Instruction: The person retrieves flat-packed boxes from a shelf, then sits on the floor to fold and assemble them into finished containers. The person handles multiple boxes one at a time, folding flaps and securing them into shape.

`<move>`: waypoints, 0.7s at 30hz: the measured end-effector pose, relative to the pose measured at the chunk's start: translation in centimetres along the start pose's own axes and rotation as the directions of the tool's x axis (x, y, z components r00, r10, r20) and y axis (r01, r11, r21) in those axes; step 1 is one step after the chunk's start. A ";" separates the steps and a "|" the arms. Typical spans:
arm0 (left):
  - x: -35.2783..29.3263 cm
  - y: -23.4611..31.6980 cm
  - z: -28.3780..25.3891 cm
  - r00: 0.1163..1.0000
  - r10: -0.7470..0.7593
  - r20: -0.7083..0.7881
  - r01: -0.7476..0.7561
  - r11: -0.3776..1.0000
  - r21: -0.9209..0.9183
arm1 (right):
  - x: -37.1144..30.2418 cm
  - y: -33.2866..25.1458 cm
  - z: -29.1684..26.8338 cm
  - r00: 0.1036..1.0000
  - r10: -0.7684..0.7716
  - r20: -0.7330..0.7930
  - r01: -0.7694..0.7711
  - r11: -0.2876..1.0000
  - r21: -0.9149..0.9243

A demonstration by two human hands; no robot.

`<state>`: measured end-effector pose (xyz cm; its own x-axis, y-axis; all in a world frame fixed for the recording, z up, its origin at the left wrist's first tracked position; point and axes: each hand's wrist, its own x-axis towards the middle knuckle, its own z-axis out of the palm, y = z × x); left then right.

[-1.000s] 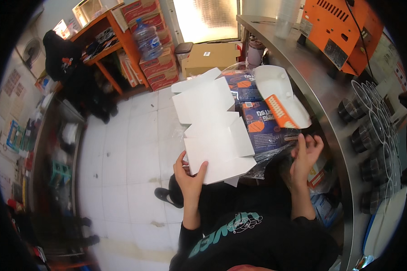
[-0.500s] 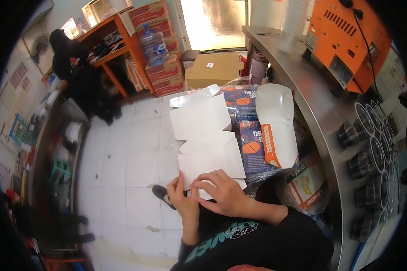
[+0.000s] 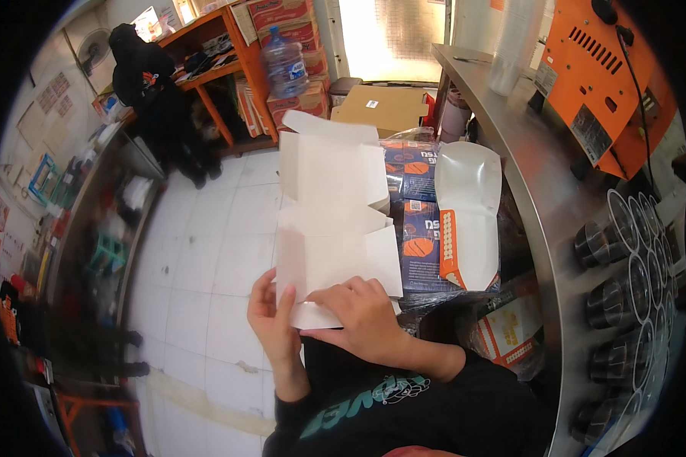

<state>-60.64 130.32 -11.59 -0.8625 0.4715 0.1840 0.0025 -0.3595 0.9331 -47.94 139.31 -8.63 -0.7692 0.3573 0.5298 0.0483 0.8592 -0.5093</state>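
A white cardboard takeaway box [image 3: 335, 247], part folded with its lid opened away from me, is held in front of my body. My left hand [image 3: 276, 316] grips its near left corner, thumb inside and fingers behind the wall. The near flap is pinched by my right hand [image 3: 362, 316], whose fingers curl over the edge; their tips are partly hidden. Just right of it, another white box with an orange side [image 3: 469, 221] lies opened on plastic-wrapped packs of dark blue printed boxes [image 3: 423, 259].
A steel counter [image 3: 522, 183] runs along the right, with clear cups of dark contents [image 3: 610, 297] and an orange machine [image 3: 602, 84]. Behind the stack are a brown carton [image 3: 381, 107] and a water jug [image 3: 284, 68]. A person in black [image 3: 156, 99] stands far left.
The box has shifted left, and its left side walls now stand more upright. My left hand has moved left to its corner; my right hand follows along the near flap.
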 end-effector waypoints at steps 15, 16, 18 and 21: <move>-5.9 -1.5 -1.6 0.989 -0.072 -0.131 0.045 0.979 -0.198 | -2.7 -0.8 0.5 0.927 0.291 0.235 -0.372 0.650 0.663; -5.7 -1.4 -1.9 0.989 -0.086 -0.122 0.060 0.976 -0.207 | -2.7 -0.8 0.5 0.911 0.292 0.291 -0.412 0.597 0.688; -5.5 -1.3 -2.4 0.996 -0.036 -0.078 0.023 0.986 -0.163 | -2.7 -0.7 0.6 0.893 0.274 0.357 -0.449 0.514 0.731; -6.0 -1.3 -2.9 0.992 0.123 0.025 -0.123 0.992 0.002 | -2.7 -0.7 1.5 0.874 0.305 0.379 -0.469 0.324 0.822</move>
<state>-56.94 125.67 -14.76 -0.8425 0.4437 0.3054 0.1101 -0.4132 0.9040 -46.84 137.22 -10.75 -0.8988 0.4353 0.0508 -0.1471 -0.1904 -0.9706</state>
